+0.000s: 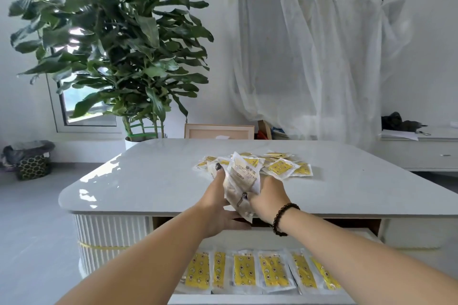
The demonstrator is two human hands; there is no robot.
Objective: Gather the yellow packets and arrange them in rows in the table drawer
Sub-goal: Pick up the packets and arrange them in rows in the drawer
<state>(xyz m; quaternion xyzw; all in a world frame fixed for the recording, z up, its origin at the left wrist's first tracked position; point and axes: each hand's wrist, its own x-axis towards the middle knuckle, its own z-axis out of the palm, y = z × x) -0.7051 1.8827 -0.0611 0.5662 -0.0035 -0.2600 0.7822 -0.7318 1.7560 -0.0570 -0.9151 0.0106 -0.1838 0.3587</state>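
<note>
While we clamp a stack [241, 181] of packets between our left hand [218, 202] and right hand [269, 199], both curled around it above the table [148, 181] edge, 1 row [260, 271] lies in the open drawer [247, 301]; more wait in the pile [280, 164]. Slick wrappers could fan out and spill, we judge.

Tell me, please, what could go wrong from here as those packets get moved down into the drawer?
1. Both hands, left hand and right hand, grip a thick stack of packets; its loose lower edge could let some slip and fall.
2. Dropped packets might disturb the row in the drawer.
3. The forearms cover parts of that row, so placement may be misjudged.
</note>
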